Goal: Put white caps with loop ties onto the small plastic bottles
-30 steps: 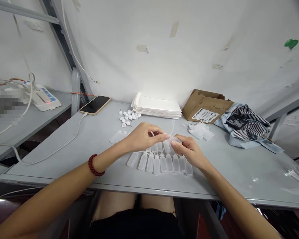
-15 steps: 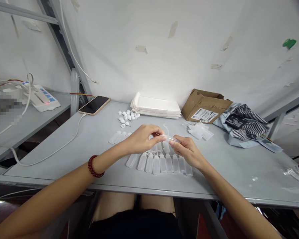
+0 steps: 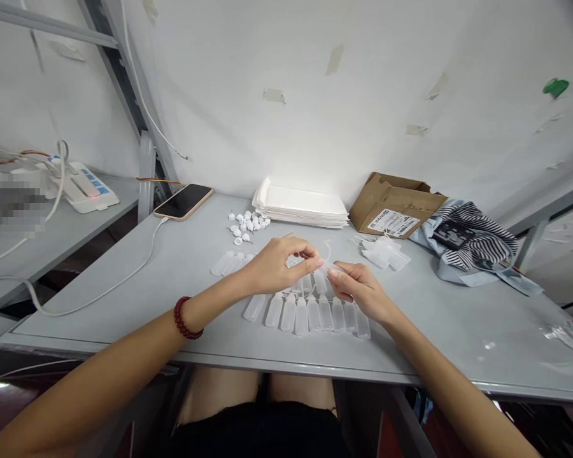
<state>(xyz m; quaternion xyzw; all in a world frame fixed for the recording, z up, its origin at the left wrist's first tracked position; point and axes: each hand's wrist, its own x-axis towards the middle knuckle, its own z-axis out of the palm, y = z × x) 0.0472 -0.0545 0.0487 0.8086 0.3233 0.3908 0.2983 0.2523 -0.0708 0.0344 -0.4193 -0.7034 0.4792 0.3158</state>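
My right hand [image 3: 358, 285] grips a small translucent squeeze bottle [image 3: 333, 267], whose body is mostly hidden by the fingers. A thin curved strap [image 3: 328, 247] sticks up from its neck. At the neck end, my left hand [image 3: 286, 262] pinches with thumb and fingertips a small needle-tip cap, almost wholly covered by them. Below the hands, several similar squeeze bottles [image 3: 301, 316] lie in rows on the grey table [image 3: 172, 305]. A few more bottles [image 3: 223, 262] lie left of my left hand. Several white needle-tip caps [image 3: 248, 221] are heaped behind it.
A stack of white sheets or envelopes [image 3: 300, 207] lies by the wall. Right of it stand an open cardboard box [image 3: 394, 203] and a pile of translucent pieces [image 3: 384, 252]. Striped cloth [image 3: 477, 238] lies at the right. A phone [image 3: 184, 201] with a white cable [image 3: 146, 262] lies left.
My left hand's fingertips have shifted slightly right, toward the bottle neck. The thin needle that stuck out between those fingers is now hardly visible. My right hand keeps its hold.
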